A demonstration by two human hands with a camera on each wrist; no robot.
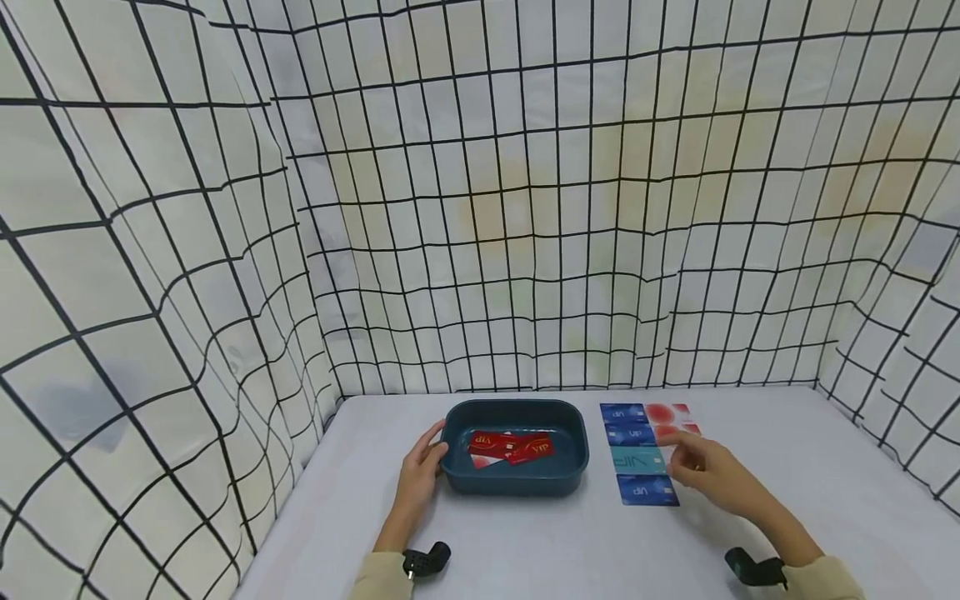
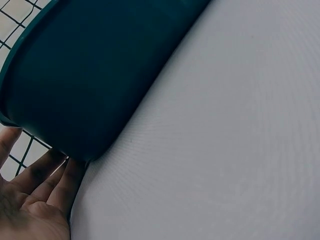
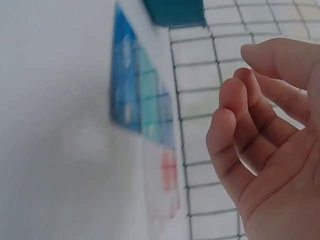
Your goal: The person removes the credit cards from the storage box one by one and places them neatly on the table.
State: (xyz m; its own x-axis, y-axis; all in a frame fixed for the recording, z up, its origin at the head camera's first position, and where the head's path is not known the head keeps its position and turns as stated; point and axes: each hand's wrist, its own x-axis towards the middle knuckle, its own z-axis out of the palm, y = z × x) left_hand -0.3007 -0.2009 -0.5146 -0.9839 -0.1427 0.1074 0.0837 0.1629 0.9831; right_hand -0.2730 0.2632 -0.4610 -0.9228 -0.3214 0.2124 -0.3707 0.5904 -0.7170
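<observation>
A dark teal plastic tub (image 1: 517, 485) stands on the white table. Inside lie two red VIP cards (image 1: 491, 443), overlapping, with a white-and-red card partly under them. My left hand (image 1: 418, 475) touches the tub's left end, its fingers fairly straight against the wall in the left wrist view. To the right of the tub, blue cards (image 1: 647, 492) and a teal VIP card (image 1: 633, 460) form a column. Red-and-white cards (image 1: 660, 412) lie beside its far part, partly hidden by my right hand (image 1: 708, 471). That hand hovers over the cards, fingers loosely bent, holding nothing.
White cloth covers the table (image 1: 555, 550). A black wire grid (image 1: 525, 250) with white sheeting behind it rises at the back and both sides. Each wrist carries a black strapped-on device (image 1: 426, 560).
</observation>
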